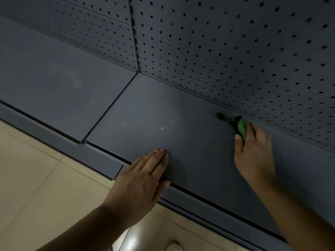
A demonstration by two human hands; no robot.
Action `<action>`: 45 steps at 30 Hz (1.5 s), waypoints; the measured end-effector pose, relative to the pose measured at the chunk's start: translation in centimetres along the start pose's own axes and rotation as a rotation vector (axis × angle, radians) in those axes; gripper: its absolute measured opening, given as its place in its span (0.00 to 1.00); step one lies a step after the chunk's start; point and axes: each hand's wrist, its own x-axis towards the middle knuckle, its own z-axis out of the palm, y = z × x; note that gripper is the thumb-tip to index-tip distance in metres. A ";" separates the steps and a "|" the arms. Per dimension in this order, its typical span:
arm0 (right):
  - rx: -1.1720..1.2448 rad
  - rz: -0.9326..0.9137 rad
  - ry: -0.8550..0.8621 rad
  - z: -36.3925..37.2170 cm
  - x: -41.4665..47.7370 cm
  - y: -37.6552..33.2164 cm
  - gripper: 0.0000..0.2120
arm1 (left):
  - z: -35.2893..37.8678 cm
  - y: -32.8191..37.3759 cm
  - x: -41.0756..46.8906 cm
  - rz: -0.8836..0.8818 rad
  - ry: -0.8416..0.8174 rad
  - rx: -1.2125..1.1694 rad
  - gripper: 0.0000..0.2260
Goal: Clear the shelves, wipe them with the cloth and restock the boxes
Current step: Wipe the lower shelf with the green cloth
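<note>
A dark grey metal shelf (148, 113) runs across the view and holds no boxes. My left hand (143, 176) lies flat on its front edge, fingers straight. My right hand (253, 149) reaches toward the back of the shelf and grips a small green-and-black tool (240, 125). The tool's dark tip (220, 115) touches the shelf close to the back wall. No cloth and no boxes are in view.
A grey pegboard back panel (235, 51) rises behind the shelf. A second shelf section (54, 73) adjoins on the left, split by a seam. Beige floor tiles (27, 169) lie below the shelf's front lip. A few pale specks dot the shelf surface.
</note>
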 end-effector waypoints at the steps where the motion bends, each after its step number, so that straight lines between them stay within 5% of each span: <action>1: -0.019 0.019 0.000 0.3 0.6 -0.5 0.27 | 0.0 -0.2 0.0 0.007 -0.004 -0.010 0.27; 13: -0.090 -0.040 -0.038 2.6 5.5 -8.5 0.40 | 0.1 -4.4 -1.1 0.075 -0.056 -0.062 0.26; 26: 0.011 -0.451 -0.201 4.0 1.9 -22.0 0.39 | -0.7 -9.3 -3.6 -0.012 -0.008 -0.124 0.26; 33: 0.072 -0.629 -0.323 2.7 -5.6 -22.0 0.30 | -0.9 -12.6 -4.1 -0.127 -0.054 -0.139 0.25; 45: 0.105 -0.663 -0.079 1.4 -10.4 -14.5 0.21 | -1.6 -13.9 -3.6 -0.150 -0.061 -0.181 0.23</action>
